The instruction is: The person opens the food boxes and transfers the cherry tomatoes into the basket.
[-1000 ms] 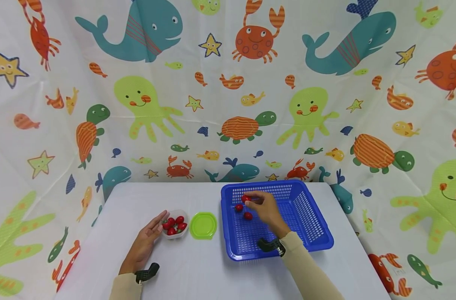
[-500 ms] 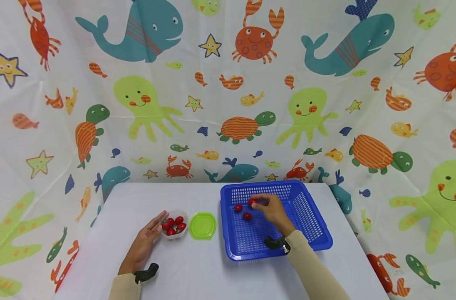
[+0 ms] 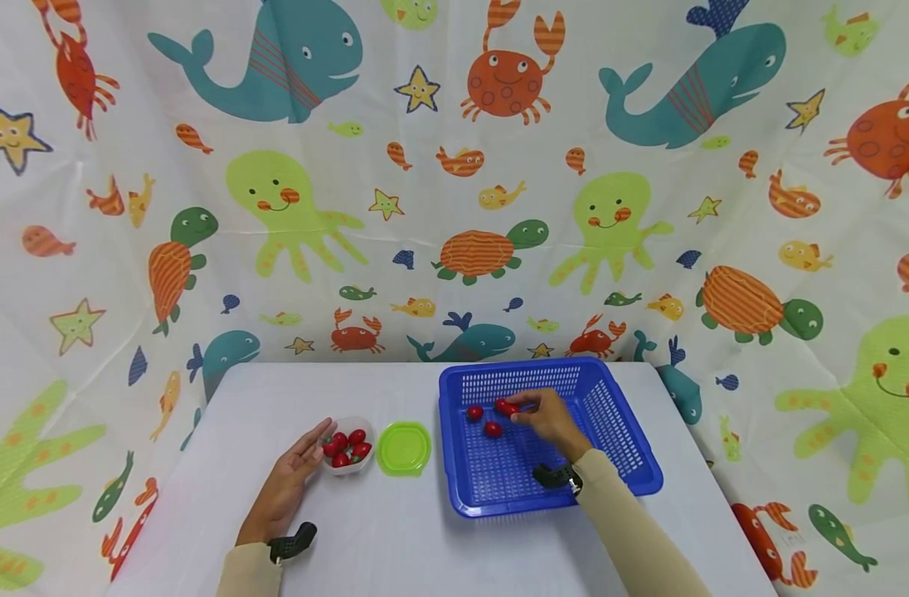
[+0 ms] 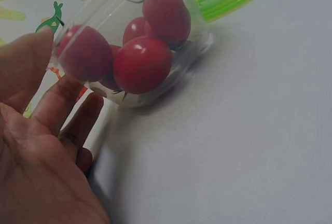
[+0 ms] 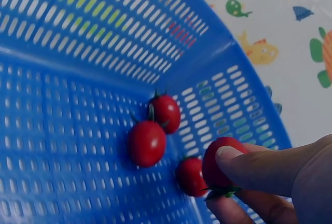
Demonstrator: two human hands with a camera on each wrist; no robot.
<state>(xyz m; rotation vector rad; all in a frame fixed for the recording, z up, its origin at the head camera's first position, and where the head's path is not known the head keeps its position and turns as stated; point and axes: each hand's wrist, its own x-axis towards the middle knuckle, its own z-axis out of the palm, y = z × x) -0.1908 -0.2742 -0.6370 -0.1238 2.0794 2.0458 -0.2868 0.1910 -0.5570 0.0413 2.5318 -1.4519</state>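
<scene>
Beige sleeves point(image 3: 641, 531) reach in from the near edge, each with a black device point(image 3: 294, 544) strapped at the wrist. The left hand point(image 3: 290, 477) is loosely spread, thumb and fingers apart, its fingertips at the side of a clear, smooth plastic tub point(image 4: 114, 14) on the white table point(image 3: 365, 539). In that tub lies a small heap of glossy red tomatoes point(image 4: 142, 65), some with thin, spiky green leaves. Just beside it is a flat, bright green lid point(image 3: 404, 448), roughly square with rounded corners. The right hand point(image 3: 550, 419) reaches over a blue plastic basket point(image 3: 492, 477) with slotted walls and floor, its grip narrow: thumb and fingers pinch one plump oval tomato point(image 5: 223, 164) inside the basket, toward its far left corner. In the right wrist view this tomato's long axis runs nearly upright, slightly tilted, its leafy end pointing down. Close to it are three loose tomatoes: one point(image 5: 192, 176) partly hidden behind it, and two point(image 5: 147, 143) right beside each other, their leaves toward the top of that view. Farthest back hangs a creased white curtain point(image 3: 439, 199) printed with sea animals.
</scene>
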